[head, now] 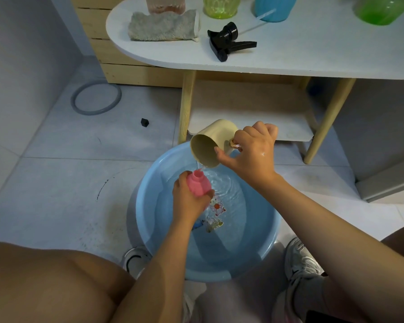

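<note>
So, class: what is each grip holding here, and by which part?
The left grip holds the pink bottle round its body; the right grip holds the cup by its handle.

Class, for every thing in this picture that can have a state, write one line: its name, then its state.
cream cup: tilted, pouring water, held by the right hand.
pink bottle: uncapped, mouth up, gripped by the left hand.
blue basin: part-filled with rippling water.
spray trigger head: detached, lying on the table.
towel: folded, lying on the table.
</note>
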`<state>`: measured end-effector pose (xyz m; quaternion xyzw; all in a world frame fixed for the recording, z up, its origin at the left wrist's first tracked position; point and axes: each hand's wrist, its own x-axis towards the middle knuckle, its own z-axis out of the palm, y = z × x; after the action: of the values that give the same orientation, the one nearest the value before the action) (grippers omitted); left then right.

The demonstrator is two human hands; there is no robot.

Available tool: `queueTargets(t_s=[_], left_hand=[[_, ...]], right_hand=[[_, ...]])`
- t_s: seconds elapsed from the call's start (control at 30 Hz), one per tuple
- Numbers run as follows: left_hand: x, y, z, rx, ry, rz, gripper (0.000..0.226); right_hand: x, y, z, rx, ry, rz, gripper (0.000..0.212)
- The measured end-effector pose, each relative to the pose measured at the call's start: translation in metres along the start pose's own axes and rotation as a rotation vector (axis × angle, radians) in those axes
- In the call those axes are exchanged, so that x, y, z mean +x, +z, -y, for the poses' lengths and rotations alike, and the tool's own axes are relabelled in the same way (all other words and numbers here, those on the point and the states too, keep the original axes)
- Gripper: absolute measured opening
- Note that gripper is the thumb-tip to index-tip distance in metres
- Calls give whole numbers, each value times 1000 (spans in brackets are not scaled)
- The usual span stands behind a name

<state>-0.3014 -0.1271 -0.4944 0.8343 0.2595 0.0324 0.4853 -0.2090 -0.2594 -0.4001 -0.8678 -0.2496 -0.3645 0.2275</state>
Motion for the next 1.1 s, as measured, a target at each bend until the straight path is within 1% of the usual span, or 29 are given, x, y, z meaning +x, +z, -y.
queueTargets(t_s=[1.1], left_hand=[[-2, -2, -5, -35, -34, 23, 77]], right_hand=[[-2, 2, 1, -28, -194, -55, 43]])
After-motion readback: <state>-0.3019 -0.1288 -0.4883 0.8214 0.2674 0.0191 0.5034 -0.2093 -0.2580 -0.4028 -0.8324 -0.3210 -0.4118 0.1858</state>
